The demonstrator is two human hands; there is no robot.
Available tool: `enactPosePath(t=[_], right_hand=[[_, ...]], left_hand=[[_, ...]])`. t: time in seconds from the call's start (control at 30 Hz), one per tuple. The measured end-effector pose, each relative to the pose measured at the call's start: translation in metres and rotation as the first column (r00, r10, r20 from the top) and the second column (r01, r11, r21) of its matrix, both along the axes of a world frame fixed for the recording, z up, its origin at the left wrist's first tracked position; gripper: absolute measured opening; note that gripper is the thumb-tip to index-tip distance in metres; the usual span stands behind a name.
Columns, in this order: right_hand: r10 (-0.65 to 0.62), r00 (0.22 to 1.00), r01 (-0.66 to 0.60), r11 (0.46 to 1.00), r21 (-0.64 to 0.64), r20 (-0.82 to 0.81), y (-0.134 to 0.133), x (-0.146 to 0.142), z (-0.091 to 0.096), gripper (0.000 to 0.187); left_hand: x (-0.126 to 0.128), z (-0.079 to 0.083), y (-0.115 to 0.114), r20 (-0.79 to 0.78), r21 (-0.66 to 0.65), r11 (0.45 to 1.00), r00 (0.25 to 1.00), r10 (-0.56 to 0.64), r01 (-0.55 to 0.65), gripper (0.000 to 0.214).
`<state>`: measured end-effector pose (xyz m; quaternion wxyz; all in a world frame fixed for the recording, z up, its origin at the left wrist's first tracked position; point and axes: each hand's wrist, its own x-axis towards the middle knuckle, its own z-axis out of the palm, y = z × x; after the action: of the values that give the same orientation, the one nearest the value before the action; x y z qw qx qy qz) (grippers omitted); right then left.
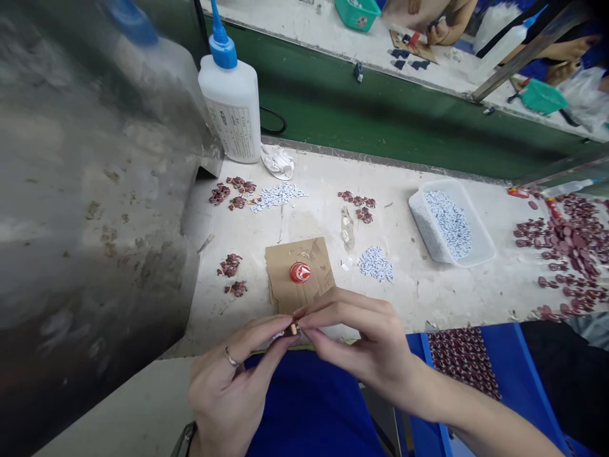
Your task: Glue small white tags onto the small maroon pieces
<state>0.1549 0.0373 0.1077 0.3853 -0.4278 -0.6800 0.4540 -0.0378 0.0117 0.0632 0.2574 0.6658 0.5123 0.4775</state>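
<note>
Both hands, left hand [228, 387] and right hand [366, 343], pinch one tiny piece [291, 330] just before a cardboard scrap [297, 282]; one glue bottle [232, 95], one white tray [450, 222] beyond.

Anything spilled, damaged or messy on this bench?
Nothing spilled. The torn-edged brown cardboard scrap carries a red blob and pale smears. Both hands, left and right, pinch a tiny piece.
</note>
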Motion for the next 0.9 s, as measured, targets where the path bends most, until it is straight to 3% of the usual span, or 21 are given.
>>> enactPosePath(t=[0.1, 0.17, 0.3, 0.4, 0.47, 0.57, 0.67, 0.8, 0.9], right_hand=[[0.023, 0.998, -0.026, 0.998, 0.051, 0.061, -0.001, 0.000, 0.000, 0.014], [0.035, 0.988, -0.058, 0.987, 0.153, 0.151, -0.004, 0.001, -0.001, 0.016], [0.027, 0.940, -0.176, 0.892, 0.417, 0.341, -0.008, 0.005, -0.003, 0.022], [0.022, 0.910, -0.235, 0.850, 0.471, 0.414, -0.009, 0.009, -0.001, 0.024], [0.005, 0.902, -0.229, 0.854, 0.467, 0.432, -0.009, 0.012, 0.000, 0.023], [-0.056, 0.940, -0.082, 0.920, 0.383, 0.337, -0.008, 0.016, 0.001, 0.029], [-0.074, 0.986, 0.053, 0.989, 0.139, 0.150, -0.004, 0.015, 0.003, 0.039], [0.019, 0.999, -0.015, 0.992, -0.123, 0.031, 0.002, 0.007, 0.003, 0.019], [0.043, 0.999, -0.038, 0.986, -0.161, 0.031, 0.021, 0.012, 0.001, 0.012]], left_hand=[[0.001, 0.001, -0.001, -0.006, 0.040, 0.999, 1.000, 0.004, -0.004, 0.028], [0.002, 0.002, -0.001, -0.004, 0.046, 0.999, 1.000, 0.018, -0.017, 0.028], [0.005, 0.003, -0.002, 0.017, -0.010, 0.998, 0.998, 0.056, -0.056, 0.022], [0.007, 0.003, -0.001, 0.036, -0.051, 0.997, 0.998, 0.054, -0.052, 0.021], [0.008, 0.003, 0.000, 0.050, -0.073, 0.996, 0.998, 0.049, -0.045, 0.021], [0.010, 0.005, 0.002, 0.058, -0.091, 0.995, 0.997, 0.041, -0.035, 0.023], [0.013, 0.006, 0.005, 0.050, -0.113, 0.994, 0.999, 0.019, -0.013, 0.024], [0.012, 0.001, 0.002, 0.044, -0.129, 0.992, 0.999, 0.008, -0.002, 0.027], [0.003, -0.004, -0.009, 0.044, -0.146, 0.988, 0.998, 0.053, -0.046, 0.035]])
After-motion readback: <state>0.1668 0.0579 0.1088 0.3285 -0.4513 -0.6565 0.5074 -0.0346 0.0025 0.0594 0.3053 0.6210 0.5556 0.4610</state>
